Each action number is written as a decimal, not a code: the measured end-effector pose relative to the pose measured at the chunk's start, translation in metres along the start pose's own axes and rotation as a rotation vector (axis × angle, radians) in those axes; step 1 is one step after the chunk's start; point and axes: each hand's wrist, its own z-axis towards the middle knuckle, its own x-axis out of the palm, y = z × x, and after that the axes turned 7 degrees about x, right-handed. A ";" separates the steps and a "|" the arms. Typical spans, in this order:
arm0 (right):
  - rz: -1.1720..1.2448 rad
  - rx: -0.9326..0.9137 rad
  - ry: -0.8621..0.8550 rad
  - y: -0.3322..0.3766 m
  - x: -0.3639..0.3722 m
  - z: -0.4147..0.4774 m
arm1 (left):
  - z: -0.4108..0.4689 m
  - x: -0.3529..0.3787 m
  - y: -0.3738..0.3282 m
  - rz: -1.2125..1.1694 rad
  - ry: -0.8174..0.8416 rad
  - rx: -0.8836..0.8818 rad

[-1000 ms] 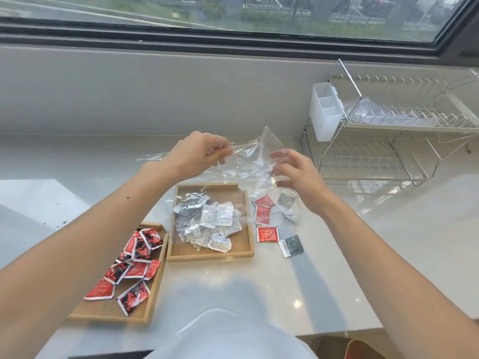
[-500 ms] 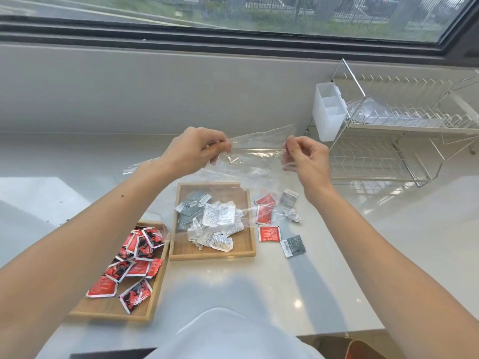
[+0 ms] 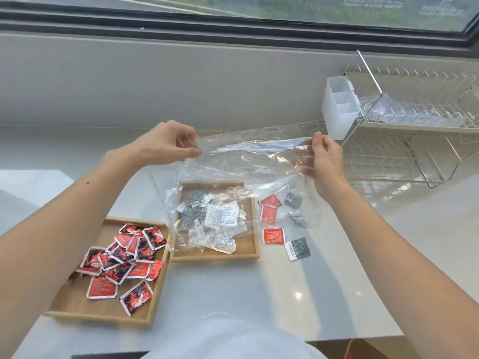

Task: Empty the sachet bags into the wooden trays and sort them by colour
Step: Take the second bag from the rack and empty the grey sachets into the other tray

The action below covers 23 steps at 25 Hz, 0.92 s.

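Note:
A clear plastic bag (image 3: 248, 161) is stretched flat in the air between my left hand (image 3: 168, 143) and my right hand (image 3: 326, 161), each pinching one top corner. It hangs above a wooden tray (image 3: 254, 244) holding white and grey sachets (image 3: 220, 218). A second wooden tray (image 3: 77, 309) at the lower left holds several red sachets (image 3: 124, 257). Loose on the counter to the right of the middle tray lie red sachets (image 3: 272, 235) and grey sachets (image 3: 298, 248), some seen through the bag.
A wire dish rack (image 3: 404, 141) with a white plastic caddy (image 3: 339, 107) stands at the right against the wall. The white counter (image 3: 259, 294) ends at a front edge near my body. A window ledge (image 3: 181, 73) runs behind.
My hands have moved apart, the right one further right, pulling the crumpled bag out into a flat sheet. The view has tilted down slightly.

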 end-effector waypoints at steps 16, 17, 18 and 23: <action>-0.202 0.232 0.234 -0.080 0.019 0.101 | 0.146 -0.011 0.082 0.390 0.072 -0.163; -0.223 0.220 0.199 -0.083 0.024 0.114 | 0.160 -0.008 0.090 0.421 0.059 -0.153; -0.253 0.207 0.165 -0.086 0.030 0.127 | 0.173 -0.004 0.097 0.444 0.042 -0.144; -0.384 0.144 0.037 -0.108 0.056 0.184 | 0.220 0.029 0.133 0.631 -0.061 -0.037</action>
